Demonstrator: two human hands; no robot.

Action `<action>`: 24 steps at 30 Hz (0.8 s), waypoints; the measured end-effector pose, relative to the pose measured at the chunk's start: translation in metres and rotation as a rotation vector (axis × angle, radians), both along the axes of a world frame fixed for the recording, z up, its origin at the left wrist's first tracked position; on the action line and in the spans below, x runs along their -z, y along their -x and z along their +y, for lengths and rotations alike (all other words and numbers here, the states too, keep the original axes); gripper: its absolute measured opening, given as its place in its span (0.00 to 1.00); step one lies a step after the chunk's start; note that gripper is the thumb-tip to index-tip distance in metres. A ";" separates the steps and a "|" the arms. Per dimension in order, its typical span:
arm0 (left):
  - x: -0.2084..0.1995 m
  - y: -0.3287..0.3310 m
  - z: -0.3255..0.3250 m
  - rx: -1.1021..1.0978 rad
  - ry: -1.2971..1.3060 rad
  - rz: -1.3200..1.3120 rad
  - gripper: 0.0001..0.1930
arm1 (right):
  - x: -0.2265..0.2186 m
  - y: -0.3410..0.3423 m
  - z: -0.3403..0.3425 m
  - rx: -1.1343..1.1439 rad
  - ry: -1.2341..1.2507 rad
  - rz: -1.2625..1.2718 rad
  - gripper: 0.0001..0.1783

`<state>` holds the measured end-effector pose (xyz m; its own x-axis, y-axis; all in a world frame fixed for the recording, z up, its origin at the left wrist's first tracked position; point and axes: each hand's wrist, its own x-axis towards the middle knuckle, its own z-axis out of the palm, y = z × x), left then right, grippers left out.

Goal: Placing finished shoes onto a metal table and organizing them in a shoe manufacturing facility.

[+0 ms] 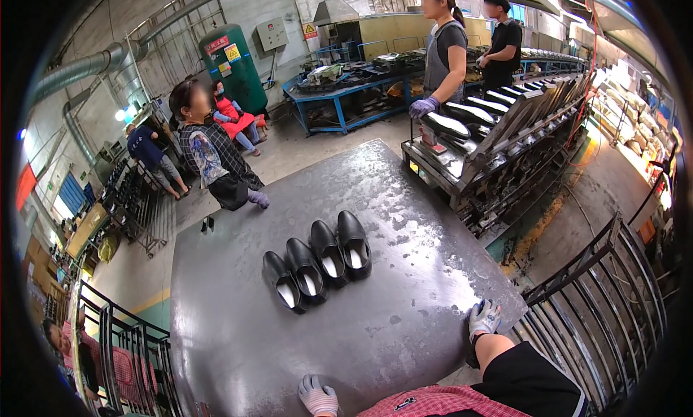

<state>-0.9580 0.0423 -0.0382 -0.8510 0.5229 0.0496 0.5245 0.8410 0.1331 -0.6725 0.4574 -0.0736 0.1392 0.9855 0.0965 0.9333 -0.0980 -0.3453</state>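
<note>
Several black slip-on shoes (318, 262) with pale insoles stand side by side in a row on a large dark metal table (238, 330). They point away from me, beyond the reach of both hands. At the table's near edge, my left hand (317, 396), in a white knit glove, lies flat with its fingers stretched out and nothing in it. My right hand (484, 318), in a whitish glove with dark marks, rests on the table near its right corner. Its fingers are apart, and I see nothing held in them.
A rack line of shoes (480, 112) runs off at the far right, where a person (449, 53) in purple gloves stands. Another person (216, 154) is at the table's far left side. Metal railings (592, 309) flank the right; a barred rack (126, 338) flanks the left.
</note>
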 end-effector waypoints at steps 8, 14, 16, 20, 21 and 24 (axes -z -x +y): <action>0.001 -0.001 -0.001 0.005 -0.032 0.002 0.26 | -0.007 0.001 0.004 -0.036 0.040 0.003 0.26; -0.005 0.010 0.007 0.051 -0.113 0.003 0.21 | -0.005 -0.005 0.009 -0.096 0.029 0.050 0.22; -0.001 0.012 0.008 0.083 -0.122 0.071 0.22 | -0.010 -0.008 -0.001 -0.056 -0.028 -0.025 0.23; 0.013 0.013 -0.003 0.021 -0.103 0.087 0.23 | -0.002 -0.004 0.000 -0.047 -0.001 -0.137 0.24; 0.016 0.011 -0.008 0.026 -0.097 0.073 0.23 | 0.006 -0.002 0.001 -0.038 -0.020 -0.162 0.24; 0.009 0.004 -0.006 -0.006 0.018 0.041 0.23 | -0.004 0.000 0.003 -0.054 0.006 -0.183 0.24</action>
